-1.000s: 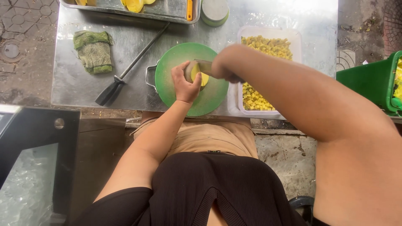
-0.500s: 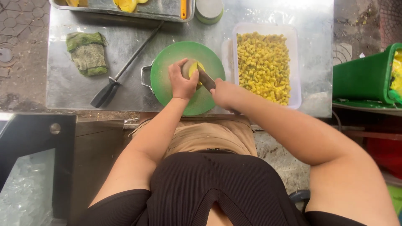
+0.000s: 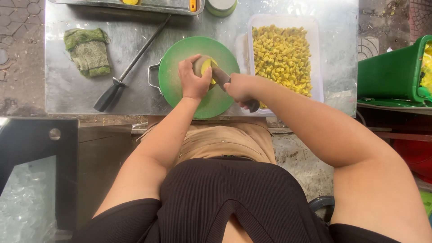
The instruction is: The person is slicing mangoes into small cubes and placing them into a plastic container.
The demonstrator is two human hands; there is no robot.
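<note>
My left hand (image 3: 192,82) presses a yellow, partly peeled fruit (image 3: 204,66) onto a round green cutting board (image 3: 180,56) on a steel table. Just to its right, my right hand (image 3: 239,87) grips a knife (image 3: 221,77) whose blade lies against the fruit's yellow cut face. The knife's dark handle end sticks out below my fist. To the right of the board stands a clear plastic tub (image 3: 316,54) filled with small yellow fruit cubes.
A sharpening steel (image 3: 130,65) with a black handle lies diagonally left of the board. A folded green cloth (image 3: 86,51) sits further left. A metal tray (image 3: 148,5) and a round green lid (image 3: 220,6) line the table's far edge. A green bin (image 3: 391,74) stands at right.
My right hand has drawn back from over the tub to the board's right side, bringing the knife blade onto the fruit. My left hand keeps holding the fruit.
</note>
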